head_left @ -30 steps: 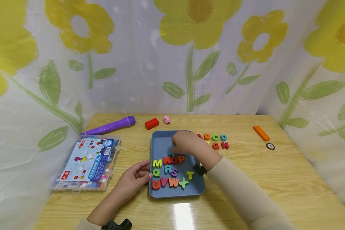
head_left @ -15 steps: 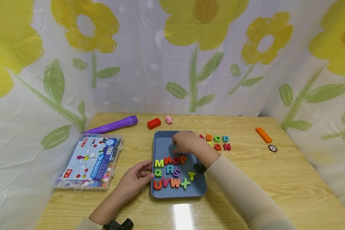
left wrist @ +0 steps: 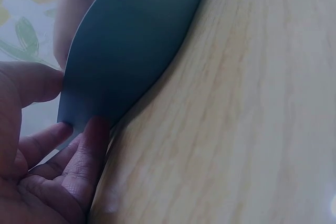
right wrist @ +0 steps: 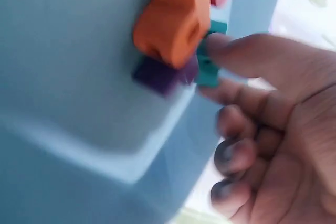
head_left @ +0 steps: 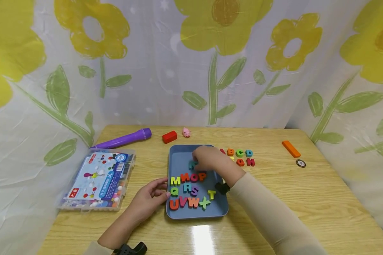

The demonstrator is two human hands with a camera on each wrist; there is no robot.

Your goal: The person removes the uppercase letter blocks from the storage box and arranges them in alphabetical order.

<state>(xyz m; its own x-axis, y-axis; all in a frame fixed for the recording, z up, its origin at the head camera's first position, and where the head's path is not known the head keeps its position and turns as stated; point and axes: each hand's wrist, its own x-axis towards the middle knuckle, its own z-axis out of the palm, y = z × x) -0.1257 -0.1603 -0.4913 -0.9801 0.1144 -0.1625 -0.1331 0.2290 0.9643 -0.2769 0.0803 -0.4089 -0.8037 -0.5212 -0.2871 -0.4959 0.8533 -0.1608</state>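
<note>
A blue-grey tray (head_left: 180, 157) with several coloured letter blocks inside lies in front of the person. My left hand (head_left: 150, 195) grips its left side, thumb at the rim and fingers against the outer wall (left wrist: 126, 35). Over the tray's far half, my right hand (head_left: 208, 158) pinches a teal letter block (right wrist: 209, 72) between thumb and forefinger; its other fingers are curled. A purple block (right wrist: 160, 74) sits beside the teal one, partly behind the orange P (right wrist: 173, 27). Nearer rows hold a yellow M (head_left: 175, 181), a green Q (head_left: 174, 191) and an orange-red U (head_left: 173, 204).
Right of the tray, letter blocks such as a green C (head_left: 239, 153) stand in rows, partly hidden by the right arm. A clear case (head_left: 95, 180) lies left, below a purple microphone (head_left: 124, 139). A red block (head_left: 170, 137), pink pig (head_left: 186, 132), orange block (head_left: 291, 148) and chip (head_left: 301, 163) lie farther off.
The teal letter, hidden half a second ago, shows again beside the right fingertips, farther up the tray than one second ago. The left hand keeps its place at the tray.
</note>
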